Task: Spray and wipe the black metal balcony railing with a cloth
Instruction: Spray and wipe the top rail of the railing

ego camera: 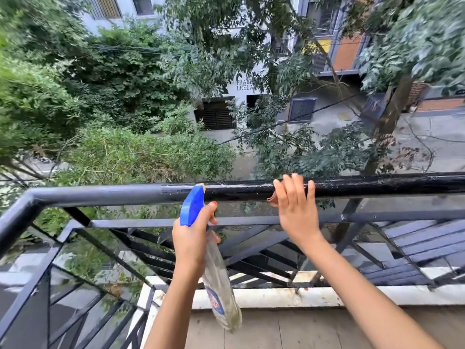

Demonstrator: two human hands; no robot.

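The black metal top rail [377, 186] runs across the view and bends at a corner on the left. My left hand [192, 238] grips a clear spray bottle [221, 285] with a blue trigger head [192, 207], its nozzle up against the rail. My right hand [295, 210] wraps over the rail and presses a brownish cloth [273, 199] against it; only a small edge of the cloth shows beside the palm. The rail looks wet and glossy from the nozzle rightward, duller to the left.
Below the top rail are black diagonal bars and glass panels [83, 260]. A white ledge [276, 297] edges the tiled balcony floor [314, 328]. Beyond the railing lie trees [113, 109], a street and buildings far below.
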